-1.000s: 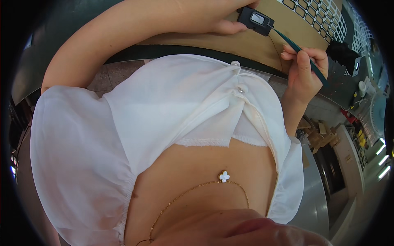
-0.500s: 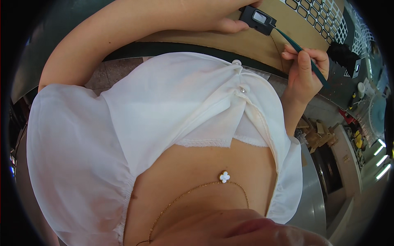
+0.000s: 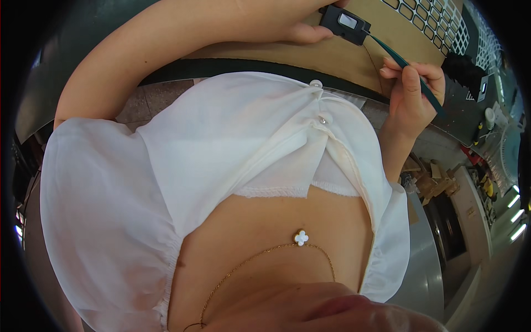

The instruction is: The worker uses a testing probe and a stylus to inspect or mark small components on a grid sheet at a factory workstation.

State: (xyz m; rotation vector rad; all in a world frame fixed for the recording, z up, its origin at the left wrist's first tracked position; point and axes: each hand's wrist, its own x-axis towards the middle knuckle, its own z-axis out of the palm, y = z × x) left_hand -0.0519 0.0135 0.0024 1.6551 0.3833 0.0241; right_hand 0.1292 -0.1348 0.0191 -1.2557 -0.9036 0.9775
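A small black box-shaped device with a pale rectangular window lies above the brown board, near the top edge. My left hand is closed on its left end, thumb on the near side and a fingertip on the far side; the rest of that hand is cut off by the picture's top. In my right hand a pair of dark green tweezers is pinched between thumb and fingers. The tweezers' pointed tip meets the device's right end; whether it grips anything there is too small to tell.
Brown cardboard covers the dark table under my hands. A white lattice mat lies at the far right, with a black fuzzy bundle beside it. Cardboard boxes stand on the floor at right.
The view has shifted slightly. Both hands keep their holds, and the tweezers' tip stays at the right end of the device.
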